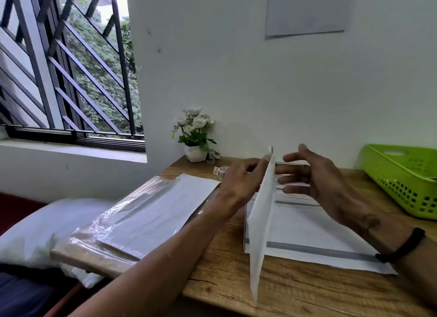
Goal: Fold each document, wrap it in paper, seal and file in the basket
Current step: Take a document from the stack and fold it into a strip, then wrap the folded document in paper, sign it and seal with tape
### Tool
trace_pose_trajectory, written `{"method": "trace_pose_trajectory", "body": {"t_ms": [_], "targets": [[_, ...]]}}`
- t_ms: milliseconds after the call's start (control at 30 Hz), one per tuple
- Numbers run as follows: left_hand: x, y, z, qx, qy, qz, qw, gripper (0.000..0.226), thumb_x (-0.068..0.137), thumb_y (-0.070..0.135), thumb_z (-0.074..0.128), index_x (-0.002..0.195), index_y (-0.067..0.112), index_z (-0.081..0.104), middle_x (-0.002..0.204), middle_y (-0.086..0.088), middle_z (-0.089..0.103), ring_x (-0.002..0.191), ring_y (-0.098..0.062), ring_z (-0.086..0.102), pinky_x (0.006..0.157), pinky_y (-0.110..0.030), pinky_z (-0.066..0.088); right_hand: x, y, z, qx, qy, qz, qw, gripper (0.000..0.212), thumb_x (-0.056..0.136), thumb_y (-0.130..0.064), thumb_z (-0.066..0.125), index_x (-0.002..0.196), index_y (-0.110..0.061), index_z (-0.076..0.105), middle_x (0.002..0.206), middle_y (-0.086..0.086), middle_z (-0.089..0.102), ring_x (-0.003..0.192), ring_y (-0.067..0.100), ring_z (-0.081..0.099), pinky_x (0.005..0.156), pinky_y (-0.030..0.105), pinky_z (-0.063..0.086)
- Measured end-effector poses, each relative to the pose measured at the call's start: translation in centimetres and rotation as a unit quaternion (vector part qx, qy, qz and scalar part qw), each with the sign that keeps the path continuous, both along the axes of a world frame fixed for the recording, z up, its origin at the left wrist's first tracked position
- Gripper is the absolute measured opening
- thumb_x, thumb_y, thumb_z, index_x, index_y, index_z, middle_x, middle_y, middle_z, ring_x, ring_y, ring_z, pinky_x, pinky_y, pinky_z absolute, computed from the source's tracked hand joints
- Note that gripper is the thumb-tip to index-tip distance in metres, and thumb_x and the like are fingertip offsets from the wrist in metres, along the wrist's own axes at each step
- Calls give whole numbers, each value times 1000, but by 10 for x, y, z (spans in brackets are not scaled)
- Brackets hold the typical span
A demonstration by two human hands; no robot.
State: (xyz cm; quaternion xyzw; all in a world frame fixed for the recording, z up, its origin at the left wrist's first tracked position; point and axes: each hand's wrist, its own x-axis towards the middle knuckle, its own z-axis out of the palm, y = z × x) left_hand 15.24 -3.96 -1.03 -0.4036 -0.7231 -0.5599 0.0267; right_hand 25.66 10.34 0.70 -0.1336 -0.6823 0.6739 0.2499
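Note:
A white printed document (314, 224) with grey bars lies on the wooden desk (227, 283) in front of me. Its left part (261, 224) stands lifted almost upright. My left hand (238, 181) pinches the top edge of that raised part. My right hand (316, 174) hovers just right of the raised sheet, fingers spread and straight, holding nothing. A stack of white wrapping paper (151, 212) in clear plastic lies at the left of the desk. The green perforated basket (402, 177) stands at the far right.
A roll of clear tape (222, 170) sits behind my left hand. A small white pot of artificial flowers (196, 137) stands against the wall. A white pillow (35, 229) lies left of the desk, below a barred window.

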Motion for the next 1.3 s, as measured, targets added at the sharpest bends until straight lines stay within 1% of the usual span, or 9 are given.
{"method": "trace_pose_trajectory", "body": {"t_ms": [67,167,300,433,567,733,867,1000,1300], "targets": [[0,-4,8,-10,-137,-33,990,57,105,55,48,68,15,65,45,14,62,47,7,60,48,-6,42,1,1,-4,159,9,-30,987,23,104,-34,56,111,-18,72,101,1,81,95,20,75,87,43,61],[-5,-5,8,44,-312,-108,943,66,86,72,65,101,8,76,88,-4,80,87,-17,77,81,-33,61,4,-3,-9,327,12,-34,944,11,94,-27,73,103,-31,77,100,-16,78,97,0,71,87,25,56],[-10,-6,1,103,-343,-32,933,17,95,17,71,99,1,70,102,-22,76,92,-36,74,93,-54,58,-5,-6,-12,312,23,-117,943,17,88,-31,79,104,-30,78,102,-17,76,99,2,70,86,25,55],[-17,-2,-5,95,-387,-21,917,14,90,10,72,81,11,61,86,-18,64,76,-30,64,77,-49,57,-7,6,-16,166,7,-142,976,28,91,-25,78,118,-19,73,113,3,73,101,18,71,85,31,56],[-17,-3,-10,43,-308,12,950,12,91,15,75,83,8,70,86,-9,75,79,-25,73,75,-41,65,-6,17,-20,-19,1,-105,994,20,87,0,76,107,0,72,95,18,75,68,19,71,65,28,62],[-27,-4,-22,-75,32,157,984,21,88,28,78,72,17,71,73,5,71,68,-10,64,63,-22,51,-7,28,-31,138,-39,-146,979,11,86,-2,80,95,-4,73,92,21,77,71,22,70,73,38,63],[-30,-4,-27,-134,59,173,974,14,92,33,75,90,21,81,91,0,77,83,-17,67,77,-36,60,-14,33,-37,260,-72,-159,950,12,85,-13,82,93,-16,74,83,9,77,73,21,73,74,50,65],[-33,-3,-33,-159,71,193,966,18,93,34,73,95,18,83,97,-2,78,86,-20,68,80,-42,62,-14,27,-37,410,-77,-162,894,20,89,-25,77,108,-21,72,101,1,75,86,12,70,71,19,52],[-37,-2,-38,-160,38,213,963,14,88,30,79,83,17,77,85,0,76,79,-15,69,76,-36,62,-6,-23,-36,519,-250,84,813,62,99,-71,17,154,-48,34,169,-10,23,158,15,16,128,42,11]]}}
